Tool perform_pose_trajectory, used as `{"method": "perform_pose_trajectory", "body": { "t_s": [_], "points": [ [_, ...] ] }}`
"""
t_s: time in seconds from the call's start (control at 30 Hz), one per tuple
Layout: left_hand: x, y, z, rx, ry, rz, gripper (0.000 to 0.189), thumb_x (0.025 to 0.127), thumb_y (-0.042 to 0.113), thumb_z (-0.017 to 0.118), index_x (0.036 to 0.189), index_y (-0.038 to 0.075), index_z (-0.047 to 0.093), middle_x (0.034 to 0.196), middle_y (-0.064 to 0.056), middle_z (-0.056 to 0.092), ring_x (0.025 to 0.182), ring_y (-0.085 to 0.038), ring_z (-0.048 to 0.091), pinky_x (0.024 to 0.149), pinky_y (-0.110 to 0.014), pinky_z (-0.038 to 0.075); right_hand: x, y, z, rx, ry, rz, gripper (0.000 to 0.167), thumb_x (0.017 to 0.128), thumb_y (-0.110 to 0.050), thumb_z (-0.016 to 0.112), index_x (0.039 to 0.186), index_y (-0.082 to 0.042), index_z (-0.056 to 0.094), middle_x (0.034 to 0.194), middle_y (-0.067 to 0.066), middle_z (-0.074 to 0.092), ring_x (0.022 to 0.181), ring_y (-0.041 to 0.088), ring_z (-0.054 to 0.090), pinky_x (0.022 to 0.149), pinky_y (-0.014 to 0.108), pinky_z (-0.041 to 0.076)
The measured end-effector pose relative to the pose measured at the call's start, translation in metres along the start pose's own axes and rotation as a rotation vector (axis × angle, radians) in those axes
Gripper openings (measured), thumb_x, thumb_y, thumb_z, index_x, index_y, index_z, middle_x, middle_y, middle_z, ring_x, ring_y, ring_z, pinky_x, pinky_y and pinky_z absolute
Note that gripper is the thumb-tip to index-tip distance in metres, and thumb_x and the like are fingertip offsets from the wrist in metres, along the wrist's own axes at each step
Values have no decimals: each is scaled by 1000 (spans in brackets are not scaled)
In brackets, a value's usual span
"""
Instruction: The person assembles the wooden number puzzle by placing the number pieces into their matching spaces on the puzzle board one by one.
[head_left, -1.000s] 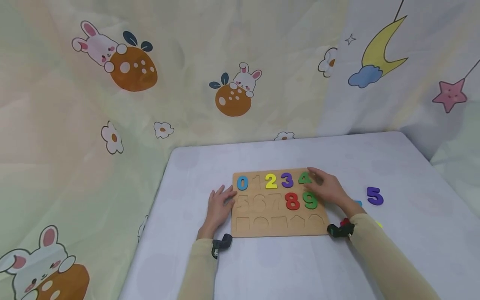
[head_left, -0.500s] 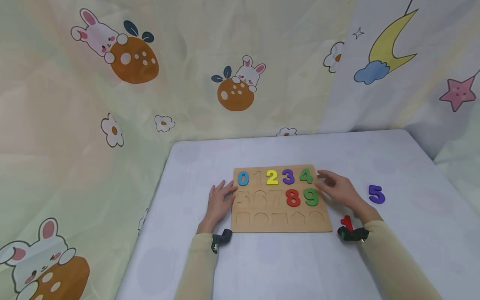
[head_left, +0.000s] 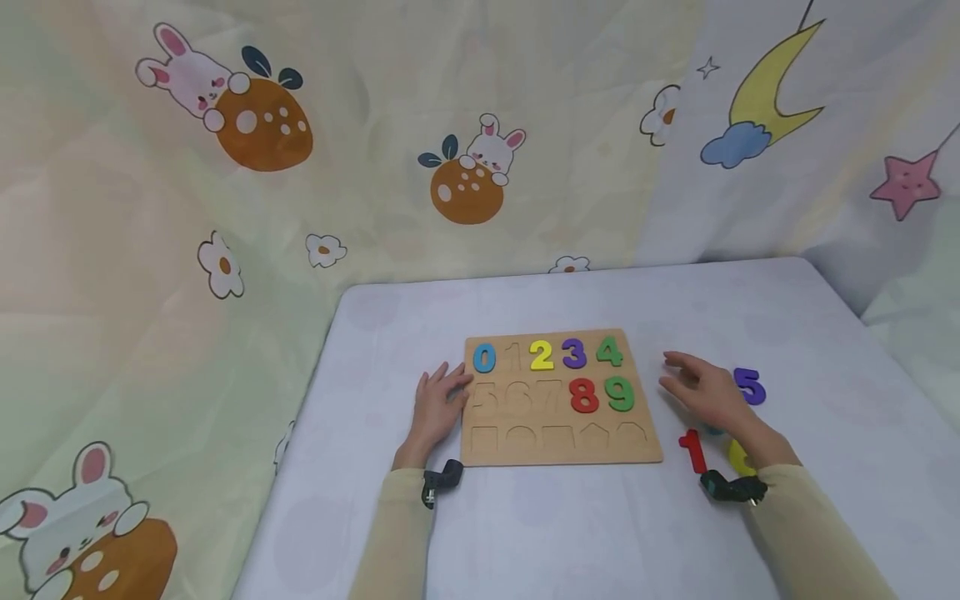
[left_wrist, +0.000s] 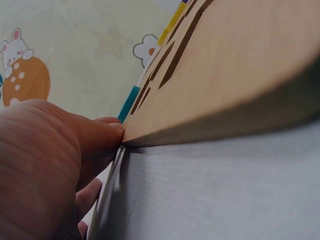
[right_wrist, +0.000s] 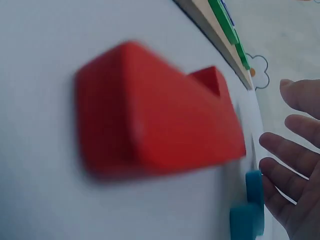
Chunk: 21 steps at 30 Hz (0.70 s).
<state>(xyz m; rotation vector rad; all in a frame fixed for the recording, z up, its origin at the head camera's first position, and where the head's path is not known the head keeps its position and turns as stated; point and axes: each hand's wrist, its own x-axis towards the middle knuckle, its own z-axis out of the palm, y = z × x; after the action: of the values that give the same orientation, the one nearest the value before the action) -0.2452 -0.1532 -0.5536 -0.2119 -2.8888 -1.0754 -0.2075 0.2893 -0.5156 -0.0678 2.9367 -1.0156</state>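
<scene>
A wooden number puzzle board point(head_left: 489, 417) lies on the table, with 0, 2, 3, 4, 8 and 9 in their slots. My left hand point(head_left: 437, 408) touches the board's left edge; in the left wrist view its thumb point(left_wrist: 102, 135) rests at the edge near the blue 0 point(left_wrist: 129, 104). Right of the board, my right hand point(head_left: 708, 393) holds nothing, its fingers spread apart in the right wrist view. It is near the purple 5 point(head_left: 751, 387). A red 1 point(head_left: 694, 452) lies nearer the wrist. The forearm partly hides a yellow piece point(head_left: 739, 458), and the hand mostly covers a blue piece point(right_wrist: 254, 200).
The table point(head_left: 540, 533) wears a pale cloth. Behind and to the left hangs a curtain point(head_left: 375, 125) printed with rabbits, flowers and a moon. Outlined slots for 1, 5, 6, 7 and a row of shapes show on the board.
My right hand has let go of the green 4, which sits in the top row, and has moved right toward the loose numbers. The left hand stays at the board's edge.
</scene>
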Motion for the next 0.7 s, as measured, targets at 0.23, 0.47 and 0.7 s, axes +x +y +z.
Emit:
{"method": "perform_pose_trajectory", "body": {
  "t_s": [0.23,0.47,0.7],
  "points": [
    [-2,0,0,-14,11,9,28,95,16,63,123,18,68,145,4,51,145,-22,29,123,-44,2,-18,16,-5,-8,80,27,54,98,-32,60,142,-3,46,135,25,53,121,48,50,95,63,47],
    [-2,0,0,-23,10,13,28,94,16,63,122,17,68,144,3,52,145,-23,29,123,-44,3,-28,27,-4,15,193,90,49,100,-33,54,141,-6,47,129,24,57,111,44,54,88,59,52],
    [-1,0,0,-20,10,16,28,95,15,63,122,17,68,145,3,52,145,-23,29,123,-44,3,-35,29,-12,87,308,165,48,102,-37,49,140,-8,49,132,21,56,114,40,51,87,36,53]
  ]
}}
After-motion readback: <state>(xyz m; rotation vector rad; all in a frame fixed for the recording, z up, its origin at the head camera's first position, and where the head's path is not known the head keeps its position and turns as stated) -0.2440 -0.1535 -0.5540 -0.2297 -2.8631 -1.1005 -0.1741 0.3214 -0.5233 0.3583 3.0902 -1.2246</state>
